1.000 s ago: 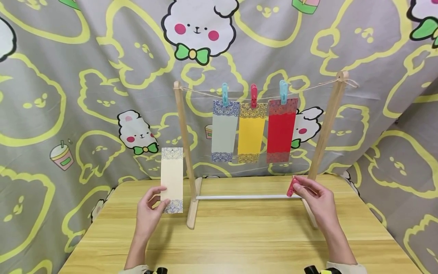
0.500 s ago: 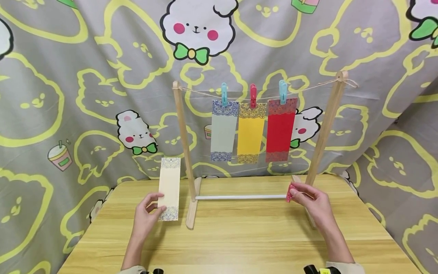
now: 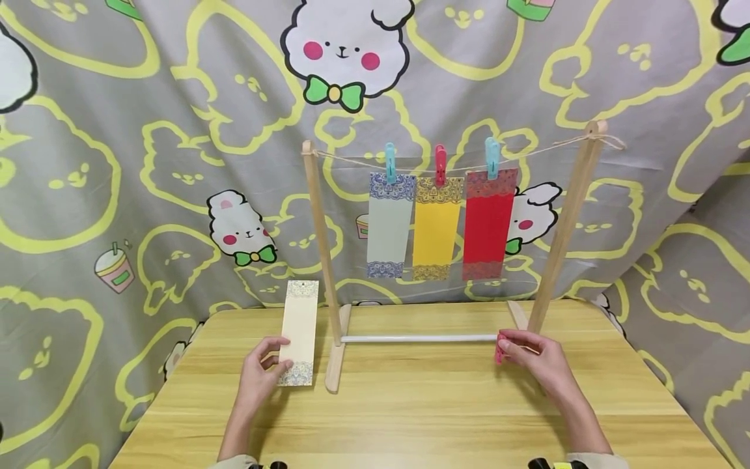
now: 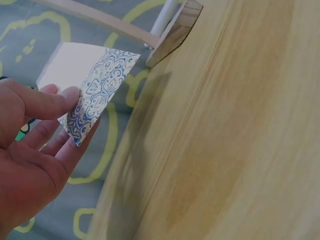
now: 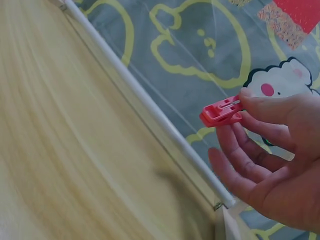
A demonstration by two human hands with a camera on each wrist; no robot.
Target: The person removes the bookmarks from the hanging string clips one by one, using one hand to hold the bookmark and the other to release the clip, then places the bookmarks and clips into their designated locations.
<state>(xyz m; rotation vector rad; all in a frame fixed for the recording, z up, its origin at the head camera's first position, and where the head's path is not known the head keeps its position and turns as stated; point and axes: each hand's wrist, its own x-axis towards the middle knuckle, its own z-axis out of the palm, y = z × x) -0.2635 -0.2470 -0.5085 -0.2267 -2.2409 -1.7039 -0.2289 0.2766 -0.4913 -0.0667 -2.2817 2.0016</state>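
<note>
The left hand reaches in from the near left, its thumb laid on the front of a cream card and its other fingers behind — pinching the lower left edge. The right hand, at the right, pinches a pinkish-red clothespin between thumb and fingers, the remaining fingers loosely curved below. The card stands tall and narrow, just left of the wooden rack on the desk, with blue lacy bands at both ends. The clothespin is near the right end of the white bar — its tip pointing leftward in the right wrist view.
</note>
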